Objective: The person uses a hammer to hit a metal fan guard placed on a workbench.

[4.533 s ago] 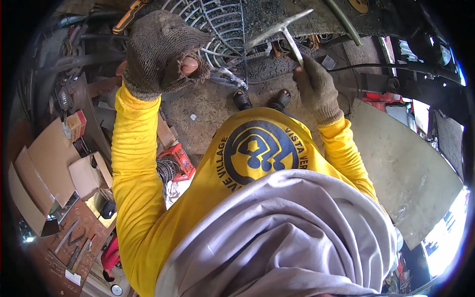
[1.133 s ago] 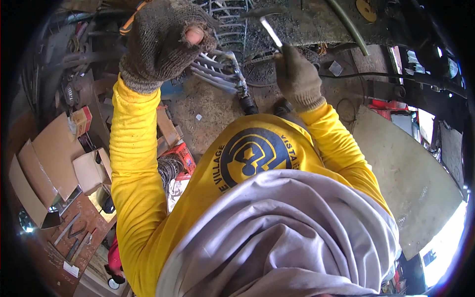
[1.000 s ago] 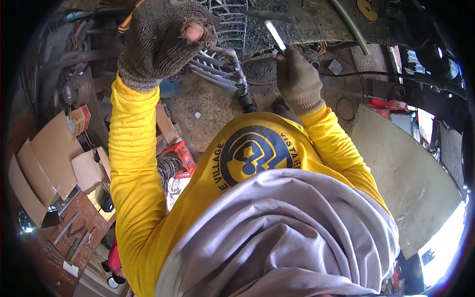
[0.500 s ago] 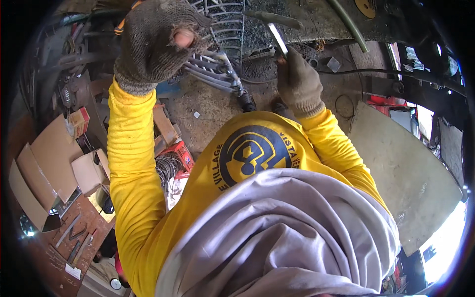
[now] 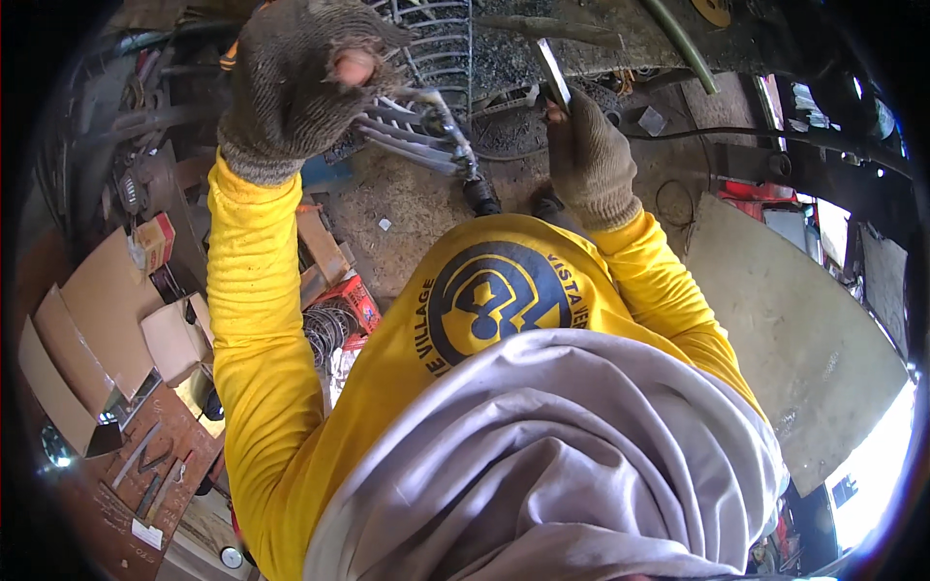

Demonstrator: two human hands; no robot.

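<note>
My left hand [image 5: 302, 82], in a brown knit glove with the thumb tip poking through a torn hole, is closed at the upper left. What its fingers hold is hidden behind the glove. Beside it, on the right, is a metal frame of curved rods [image 5: 426, 136], partly covered by that hand. My right hand [image 5: 593, 165], in a matching glove, is closed around a flat shiny metal strip [image 5: 553, 73]. The strip points up and slightly left, apart from the frame. An orange-and-black piece [image 5: 230, 56] shows just left of the left glove.
A dark, grit-covered work surface [image 5: 523, 58] spans the top, with a greenish tube [image 5: 683, 44] across it. A black cable [image 5: 736, 133] runs to the right. Cardboard boxes [image 5: 107, 310] and a coil of wire [image 5: 329, 324] lie left; a large pale panel [image 5: 794, 339] leans right.
My left hand has shifted slightly left. My right hand and the metal strip have moved slightly right. Both hands stay closed.
</note>
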